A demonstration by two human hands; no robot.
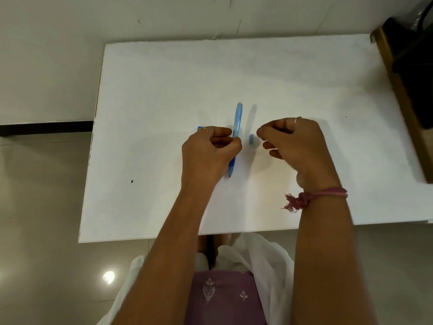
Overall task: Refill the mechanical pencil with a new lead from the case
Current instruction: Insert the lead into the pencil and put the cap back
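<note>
- Purple embroidered clothing (222, 299) and a white scarf (269, 266) fill the near edge.
- Left hand (208, 151) pinches the blue mechanical pencil (237, 127), tip toward the person, above the white table (164, 90).
- Right hand (293, 139) hovers with fingers curled; any lead in them is too thin to see.
- Small blue cap (251, 139) lies between the hands, so the pencil seems opened; loading remains.
- Blue case (199, 129) peeks from behind the left hand.
- Glossy tiled floor (46, 207), pale wall (46, 55) beyond.

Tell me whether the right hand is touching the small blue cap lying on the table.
Apart. The head view shows a strip of white table between the small blue cap and the right hand, whose curled fingertips hover just to the cap's right.
</note>
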